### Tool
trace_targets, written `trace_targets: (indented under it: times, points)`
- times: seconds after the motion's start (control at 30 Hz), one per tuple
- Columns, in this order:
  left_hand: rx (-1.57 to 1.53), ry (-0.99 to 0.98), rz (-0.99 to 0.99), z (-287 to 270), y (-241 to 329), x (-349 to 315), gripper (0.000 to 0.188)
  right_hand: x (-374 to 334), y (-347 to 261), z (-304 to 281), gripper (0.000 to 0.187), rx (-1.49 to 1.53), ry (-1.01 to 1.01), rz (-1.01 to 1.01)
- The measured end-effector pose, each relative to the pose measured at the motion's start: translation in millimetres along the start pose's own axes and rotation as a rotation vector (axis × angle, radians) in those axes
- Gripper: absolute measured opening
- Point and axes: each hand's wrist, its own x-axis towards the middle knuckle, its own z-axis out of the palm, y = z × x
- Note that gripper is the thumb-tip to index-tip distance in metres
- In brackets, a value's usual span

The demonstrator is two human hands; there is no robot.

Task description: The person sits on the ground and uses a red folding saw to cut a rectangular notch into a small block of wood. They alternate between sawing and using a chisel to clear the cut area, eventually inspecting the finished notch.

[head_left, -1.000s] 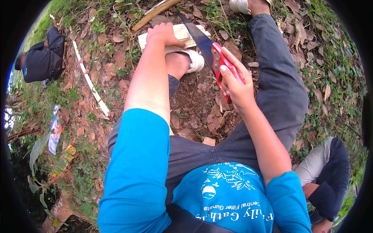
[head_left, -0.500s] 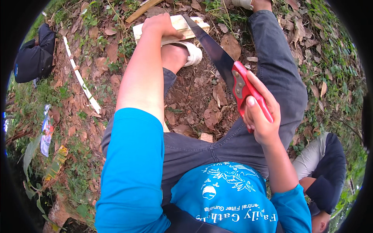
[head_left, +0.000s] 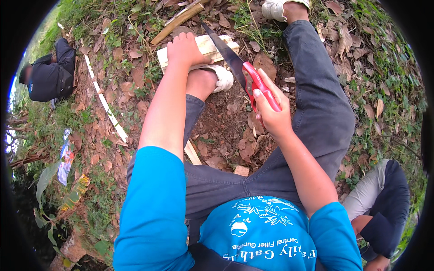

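Note:
My left hand (head_left: 184,49) presses down on a pale wooden block (head_left: 212,45) that lies on the leaf-covered ground, partly under my white shoe (head_left: 221,77). My right hand (head_left: 271,115) grips the red handle of a hand saw (head_left: 255,81). Its dark blade (head_left: 224,47) runs up and left across the block, just right of my left hand. My legs in grey trousers (head_left: 316,104) are spread on either side of the block.
A person in dark clothes (head_left: 49,74) crouches at far left. Another person (head_left: 384,212) sits low at right. A thin white strip (head_left: 106,106), a wooden stick (head_left: 178,20) and a plastic wrapper (head_left: 65,156) lie among dry leaves and grass.
The saw was pulled back toward me half a second ago and has been pushed forward across the block again. My left hand stays on the block.

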Motion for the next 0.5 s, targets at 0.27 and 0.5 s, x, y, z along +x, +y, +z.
trace_targets:
  times: [0.27, 0.5]
  points:
    - [-0.222, 0.088, 0.011, 28.1, -23.1, 11.1, 0.079, -18.3, 30.2, 12.1, 0.056, -0.243, -0.054, -0.257]
    - [-0.110, 0.048, -0.180, 20.7, -6.5, 16.2, 0.071, 14.7, -13.4, 25.4, 0.053, -0.008, 0.002, -0.193]
